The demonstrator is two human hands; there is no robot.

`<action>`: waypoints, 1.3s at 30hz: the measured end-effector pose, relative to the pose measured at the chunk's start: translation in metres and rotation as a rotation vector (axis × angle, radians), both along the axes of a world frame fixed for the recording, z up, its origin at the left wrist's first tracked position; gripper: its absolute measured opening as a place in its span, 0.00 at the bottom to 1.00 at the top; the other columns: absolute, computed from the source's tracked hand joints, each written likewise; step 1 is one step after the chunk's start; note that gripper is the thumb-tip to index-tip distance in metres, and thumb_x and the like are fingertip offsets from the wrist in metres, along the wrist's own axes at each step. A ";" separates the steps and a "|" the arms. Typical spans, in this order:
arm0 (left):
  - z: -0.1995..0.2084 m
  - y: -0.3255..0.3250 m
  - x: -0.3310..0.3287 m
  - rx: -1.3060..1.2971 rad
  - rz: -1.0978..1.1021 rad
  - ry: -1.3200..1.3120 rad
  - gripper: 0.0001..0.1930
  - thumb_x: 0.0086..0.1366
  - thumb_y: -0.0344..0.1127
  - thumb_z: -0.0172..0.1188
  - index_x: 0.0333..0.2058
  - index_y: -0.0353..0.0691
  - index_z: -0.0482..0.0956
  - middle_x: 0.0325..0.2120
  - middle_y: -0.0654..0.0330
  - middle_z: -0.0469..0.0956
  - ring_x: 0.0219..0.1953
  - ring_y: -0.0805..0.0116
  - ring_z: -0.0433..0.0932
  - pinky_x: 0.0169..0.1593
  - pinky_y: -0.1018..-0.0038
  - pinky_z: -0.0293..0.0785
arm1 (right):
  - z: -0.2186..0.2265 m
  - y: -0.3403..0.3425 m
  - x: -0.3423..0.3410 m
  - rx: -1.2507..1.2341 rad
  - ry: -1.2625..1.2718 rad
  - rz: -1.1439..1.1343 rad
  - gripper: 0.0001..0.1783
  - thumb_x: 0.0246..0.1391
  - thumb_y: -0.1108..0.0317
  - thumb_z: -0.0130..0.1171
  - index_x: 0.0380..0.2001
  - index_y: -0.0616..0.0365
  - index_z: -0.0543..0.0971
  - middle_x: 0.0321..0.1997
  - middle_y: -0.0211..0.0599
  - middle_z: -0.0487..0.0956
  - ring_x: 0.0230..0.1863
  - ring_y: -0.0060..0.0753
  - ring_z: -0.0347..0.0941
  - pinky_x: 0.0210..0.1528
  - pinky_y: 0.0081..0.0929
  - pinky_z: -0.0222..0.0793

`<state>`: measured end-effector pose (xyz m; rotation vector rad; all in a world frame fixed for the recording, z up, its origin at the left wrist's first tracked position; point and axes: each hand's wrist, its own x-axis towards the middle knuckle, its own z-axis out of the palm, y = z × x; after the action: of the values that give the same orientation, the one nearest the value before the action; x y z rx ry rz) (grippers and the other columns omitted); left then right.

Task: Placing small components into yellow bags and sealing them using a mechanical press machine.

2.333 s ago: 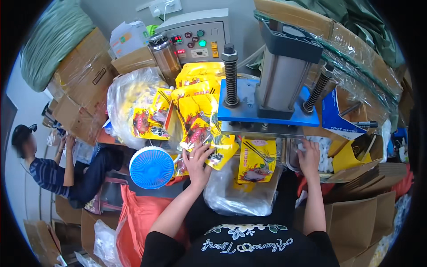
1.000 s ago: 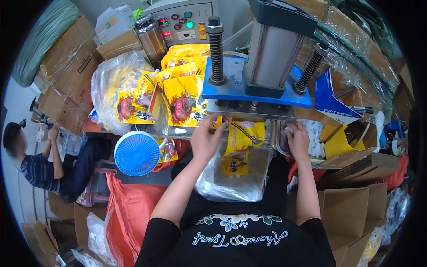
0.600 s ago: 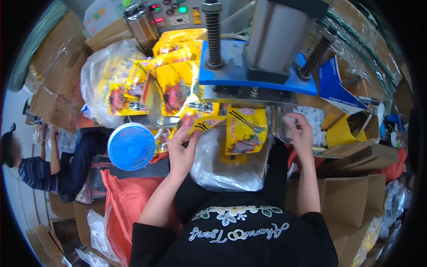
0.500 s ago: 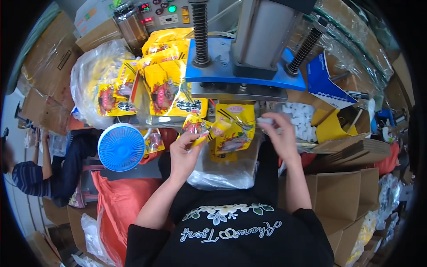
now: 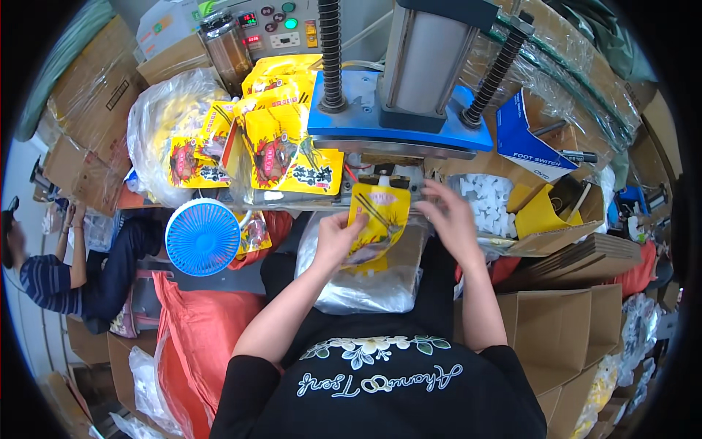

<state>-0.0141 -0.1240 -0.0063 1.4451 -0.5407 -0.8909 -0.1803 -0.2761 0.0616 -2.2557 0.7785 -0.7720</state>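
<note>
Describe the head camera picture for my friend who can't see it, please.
A person's left hand holds a yellow pouch in front of a blue press; the open right hand is close by. More yellow pouches and a blue fan are to the left, small white pieces to the right.

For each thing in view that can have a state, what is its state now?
yellow pouch: held, white spout at its upper edge
left hand: closed on the yellow pouch
right hand: open, blurred, near the yellow pouch
green lamp: lit
panel display: lit
blue fan: turning or stopped, cannot tell
tall jar: closed
lower-right carton: open
</note>
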 end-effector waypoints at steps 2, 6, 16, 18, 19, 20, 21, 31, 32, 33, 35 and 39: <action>0.016 -0.015 0.001 -0.003 0.070 0.162 0.16 0.63 0.38 0.62 0.34 0.26 0.81 0.27 0.60 0.81 0.25 0.79 0.75 0.29 0.81 0.69 | 0.001 -0.015 -0.022 0.045 0.015 -0.126 0.19 0.52 0.66 0.63 0.47 0.61 0.78 0.39 0.41 0.83 0.38 0.31 0.79 0.41 0.28 0.71; 0.002 -0.036 0.009 -0.043 0.081 0.363 0.14 0.62 0.36 0.63 0.34 0.26 0.81 0.27 0.60 0.81 0.25 0.79 0.75 0.30 0.81 0.70 | 0.005 -0.033 -0.064 -0.139 0.285 -0.330 0.16 0.52 0.61 0.63 0.43 0.56 0.80 0.34 0.42 0.83 0.34 0.43 0.80 0.40 0.34 0.73; 0.038 -0.006 0.055 0.099 0.302 -1.051 0.24 0.56 0.42 0.68 0.46 0.32 0.77 0.51 0.49 0.75 0.52 0.57 0.75 0.53 0.66 0.69 | -0.035 -0.045 -0.040 -0.307 0.306 -0.191 0.14 0.49 0.67 0.62 0.42 0.54 0.79 0.39 0.44 0.77 0.45 0.50 0.71 0.47 0.39 0.67; 0.010 0.014 0.076 0.207 0.265 -1.340 0.32 0.51 0.40 0.69 0.55 0.41 0.72 0.63 0.52 0.61 0.66 0.51 0.55 0.66 0.54 0.47 | -0.032 -0.045 -0.032 -0.378 0.362 -0.191 0.14 0.47 0.68 0.62 0.41 0.54 0.78 0.37 0.41 0.75 0.44 0.50 0.69 0.47 0.40 0.66; -0.001 0.027 0.075 0.251 0.209 -1.376 0.33 0.51 0.39 0.68 0.57 0.43 0.71 0.64 0.54 0.60 0.67 0.51 0.53 0.68 0.51 0.41 | -0.037 -0.049 -0.032 -0.389 0.345 -0.193 0.14 0.46 0.70 0.62 0.39 0.53 0.78 0.36 0.39 0.74 0.45 0.47 0.68 0.46 0.39 0.64; -0.007 0.036 0.074 0.209 0.201 -1.368 0.26 0.51 0.36 0.67 0.51 0.45 0.76 0.61 0.56 0.66 0.66 0.55 0.58 0.69 0.50 0.38 | -0.036 -0.050 -0.031 -0.386 0.331 -0.190 0.14 0.46 0.70 0.62 0.39 0.53 0.78 0.36 0.39 0.74 0.45 0.47 0.68 0.46 0.39 0.64; -0.011 0.046 0.078 0.226 0.207 -1.382 0.22 0.51 0.35 0.66 0.48 0.46 0.78 0.58 0.57 0.70 0.64 0.57 0.61 0.69 0.51 0.39 | -0.034 -0.047 -0.032 -0.423 0.338 -0.216 0.14 0.46 0.71 0.61 0.40 0.53 0.78 0.37 0.38 0.74 0.45 0.46 0.68 0.45 0.38 0.63; 0.045 0.054 0.027 -0.172 0.149 -0.318 0.03 0.59 0.23 0.64 0.33 0.30 0.81 0.28 0.66 0.78 0.31 0.83 0.72 0.37 0.85 0.67 | 0.000 -0.020 -0.023 -0.176 -0.026 -0.087 0.09 0.54 0.70 0.58 0.38 0.62 0.80 0.33 0.41 0.75 0.38 0.39 0.69 0.43 0.30 0.65; 0.037 0.053 0.024 -0.110 0.113 -0.273 0.04 0.59 0.23 0.64 0.33 0.30 0.82 0.28 0.66 0.78 0.31 0.83 0.73 0.37 0.84 0.68 | 0.005 -0.010 -0.015 -0.078 -0.081 -0.006 0.10 0.54 0.71 0.59 0.39 0.61 0.80 0.34 0.39 0.76 0.38 0.35 0.70 0.42 0.27 0.66; 0.026 0.052 0.021 -0.102 0.086 -0.281 0.05 0.57 0.23 0.65 0.34 0.31 0.82 0.28 0.65 0.79 0.30 0.83 0.73 0.36 0.83 0.69 | 0.014 0.005 -0.008 0.015 -0.062 0.042 0.10 0.53 0.71 0.60 0.39 0.61 0.80 0.34 0.38 0.76 0.38 0.34 0.71 0.42 0.26 0.67; 0.006 0.051 0.008 -0.028 0.057 -0.361 0.06 0.56 0.23 0.65 0.34 0.32 0.83 0.28 0.65 0.80 0.30 0.83 0.73 0.36 0.82 0.69 | 0.024 0.024 0.002 0.090 -0.018 0.165 0.11 0.51 0.72 0.62 0.39 0.61 0.80 0.33 0.38 0.78 0.36 0.32 0.72 0.42 0.26 0.67; -0.007 0.050 -0.011 -0.049 -0.105 -0.321 0.08 0.59 0.30 0.64 0.34 0.30 0.82 0.22 0.65 0.79 0.27 0.81 0.73 0.32 0.80 0.70 | 0.015 0.033 0.011 0.117 0.054 0.370 0.11 0.51 0.67 0.62 0.38 0.59 0.81 0.36 0.41 0.81 0.38 0.41 0.77 0.42 0.33 0.71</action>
<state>-0.0251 -0.0743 -0.0133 1.5350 -0.8790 -0.7248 -0.1692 -0.2434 0.0771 -2.2308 0.3981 -0.4799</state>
